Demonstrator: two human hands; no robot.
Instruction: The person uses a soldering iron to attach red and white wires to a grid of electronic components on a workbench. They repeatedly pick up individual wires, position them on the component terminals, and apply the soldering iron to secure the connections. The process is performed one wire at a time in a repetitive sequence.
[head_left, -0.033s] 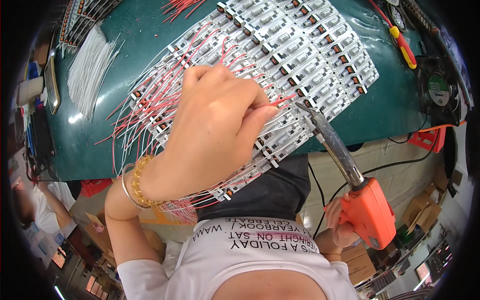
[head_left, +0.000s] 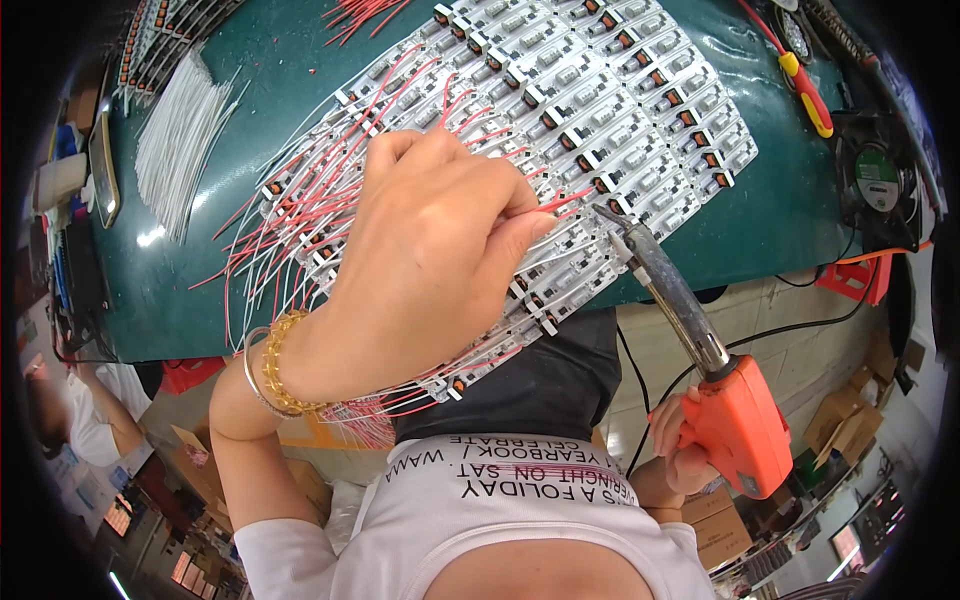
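No visible change since the preceding frame, work seemingly steady: left hand, pinching red wire; right hand, gripping orange soldering gun, tip over circuit-board panel on green desk.

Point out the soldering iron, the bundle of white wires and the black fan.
Soldering iron (head_left: 706, 346): head view, on its metal barrel.
Bundle of white wires (head_left: 184, 150): head view, midway along the strands.
Black fan (head_left: 876, 182): head view, on its hub.

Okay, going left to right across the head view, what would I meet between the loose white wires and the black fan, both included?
White wires → left hand → orange-handled soldering iron → black fan.
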